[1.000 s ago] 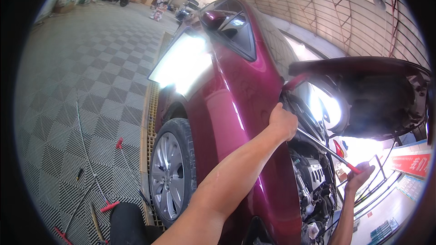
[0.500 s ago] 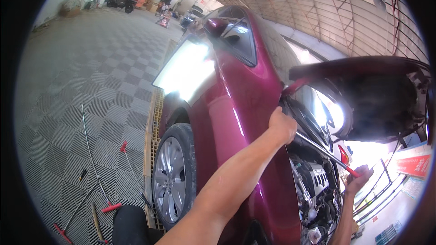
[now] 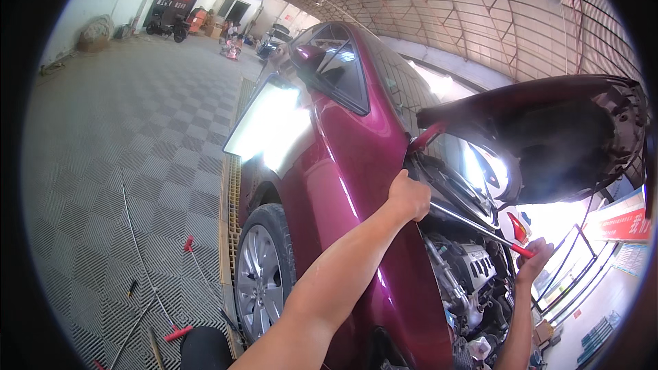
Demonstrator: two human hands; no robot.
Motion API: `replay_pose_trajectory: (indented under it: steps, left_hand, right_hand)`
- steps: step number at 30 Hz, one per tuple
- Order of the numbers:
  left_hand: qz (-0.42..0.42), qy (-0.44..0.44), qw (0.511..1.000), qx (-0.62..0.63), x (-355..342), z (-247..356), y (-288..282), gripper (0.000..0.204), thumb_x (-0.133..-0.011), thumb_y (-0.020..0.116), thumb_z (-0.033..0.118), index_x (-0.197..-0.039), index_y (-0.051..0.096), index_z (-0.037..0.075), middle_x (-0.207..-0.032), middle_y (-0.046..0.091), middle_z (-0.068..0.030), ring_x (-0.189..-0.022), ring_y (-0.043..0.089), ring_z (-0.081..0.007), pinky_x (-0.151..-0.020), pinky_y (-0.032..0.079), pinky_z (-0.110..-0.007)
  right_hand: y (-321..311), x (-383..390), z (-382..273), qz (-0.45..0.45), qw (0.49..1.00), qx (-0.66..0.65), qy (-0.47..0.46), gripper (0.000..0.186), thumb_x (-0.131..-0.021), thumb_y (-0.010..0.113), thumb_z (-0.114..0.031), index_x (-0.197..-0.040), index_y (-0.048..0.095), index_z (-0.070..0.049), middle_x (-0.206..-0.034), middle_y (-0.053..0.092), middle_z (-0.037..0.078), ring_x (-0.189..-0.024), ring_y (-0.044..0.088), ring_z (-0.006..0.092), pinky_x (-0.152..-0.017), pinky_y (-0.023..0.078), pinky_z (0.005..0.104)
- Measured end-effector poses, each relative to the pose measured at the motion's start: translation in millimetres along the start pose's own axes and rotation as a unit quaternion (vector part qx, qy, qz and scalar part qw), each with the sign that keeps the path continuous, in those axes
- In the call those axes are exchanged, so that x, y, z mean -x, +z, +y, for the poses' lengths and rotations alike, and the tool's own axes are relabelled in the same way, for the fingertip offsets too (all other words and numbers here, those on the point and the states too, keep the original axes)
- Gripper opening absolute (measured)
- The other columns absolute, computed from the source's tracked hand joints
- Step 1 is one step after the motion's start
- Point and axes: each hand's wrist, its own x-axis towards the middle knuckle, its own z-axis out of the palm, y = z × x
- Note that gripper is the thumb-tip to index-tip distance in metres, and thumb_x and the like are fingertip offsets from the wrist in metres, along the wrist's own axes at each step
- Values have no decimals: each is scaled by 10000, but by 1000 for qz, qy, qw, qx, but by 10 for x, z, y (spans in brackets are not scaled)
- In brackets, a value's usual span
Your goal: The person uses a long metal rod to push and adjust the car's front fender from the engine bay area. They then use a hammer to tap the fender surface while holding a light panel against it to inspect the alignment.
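My left hand (image 3: 410,196) is closed round the shaft of a long metal rod (image 3: 469,221) with a red handle, at the upper edge of a maroon car's front fender (image 3: 404,288). My right hand (image 3: 536,260) grips the rod's red handle end, over the far side of the engine bay (image 3: 474,270). From the handle the rod slopes up and left to the fender edge. Its far tip is hidden past my left hand. The raised hood (image 3: 548,140) hangs above the right hand.
A bright lamp panel (image 3: 264,120) stands beside the car door. Below it is the front wheel (image 3: 262,267). On the tiled floor at left lie several thin rods, some with red T-handles (image 3: 178,333). A yellow grating (image 3: 234,199) runs along the car.
The view has shifted, so the car and both hands sit a little further left in it. Both hands keep their hold on the rod, nearly in the same place on the car.
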Motion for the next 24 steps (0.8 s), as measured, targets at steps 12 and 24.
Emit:
replay_pose_trajectory:
  steps: [12, 24]
  left_hand:
    - [22, 67, 997, 34, 105, -82, -78, 198, -824, 601, 270, -863, 754, 151, -847, 747, -67, -822, 704, -251, -863, 383, -390]
    - [-21, 34, 999, -21, 69, -75, -104, 212, -809, 618, 299, -832, 764, 148, -845, 749, -57, -793, 691, -213, -845, 371, -354]
  right_hand:
    - [-136, 636, -469, -32, 999, 22, -32, 660, -1017, 222, -687, -792, 466, -117, -541, 357, -52, -397, 265, 46, -379, 181, 219]
    - [111, 704, -531, -8, 999, -6, 39, 586, -1049, 251, -602, -752, 420, -126, -567, 335, -39, -403, 287, 54, -378, 205, 219]
